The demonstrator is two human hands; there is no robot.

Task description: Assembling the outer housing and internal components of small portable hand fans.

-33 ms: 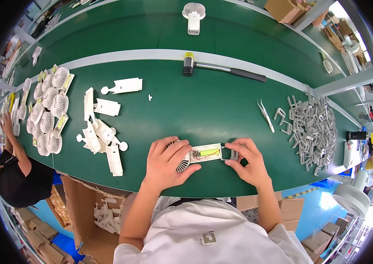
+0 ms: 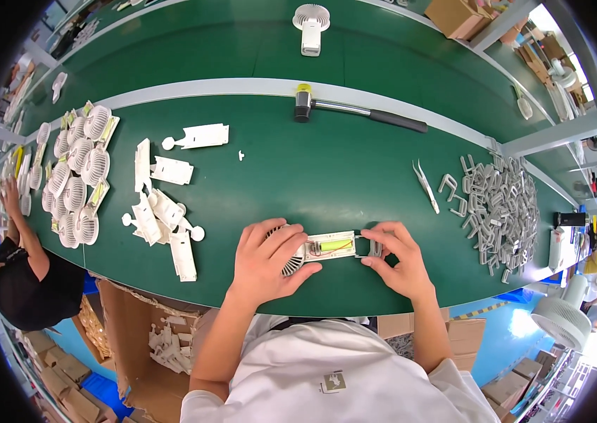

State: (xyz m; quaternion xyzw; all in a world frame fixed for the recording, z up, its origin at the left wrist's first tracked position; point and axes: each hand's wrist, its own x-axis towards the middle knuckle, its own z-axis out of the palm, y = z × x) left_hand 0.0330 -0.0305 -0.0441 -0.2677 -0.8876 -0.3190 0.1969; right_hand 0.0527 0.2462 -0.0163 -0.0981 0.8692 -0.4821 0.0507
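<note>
A small white handheld fan (image 2: 331, 245) lies on the green table in front of me, its handle uncovered so that a yellow-green battery and a red wire show. My left hand (image 2: 268, 261) is closed around its round head, covering most of the grille. At the handle's end, my right hand (image 2: 398, 261) pinches a grey U-shaped bracket (image 2: 374, 248). The bracket's arms reach to the handle's end; whether they sit in it I cannot tell. White handle covers (image 2: 166, 209) lie loosely grouped to the left.
Several open fans (image 2: 76, 176) stand grouped at the left. Grey brackets (image 2: 499, 211) are heaped right, beside tweezers (image 2: 425, 186). A mallet (image 2: 362, 114) lies along the back rail; another fan (image 2: 310, 29) lies beyond. A cardboard box (image 2: 140, 352) stands below the table edge. A co-worker (image 2: 34, 282) is far left.
</note>
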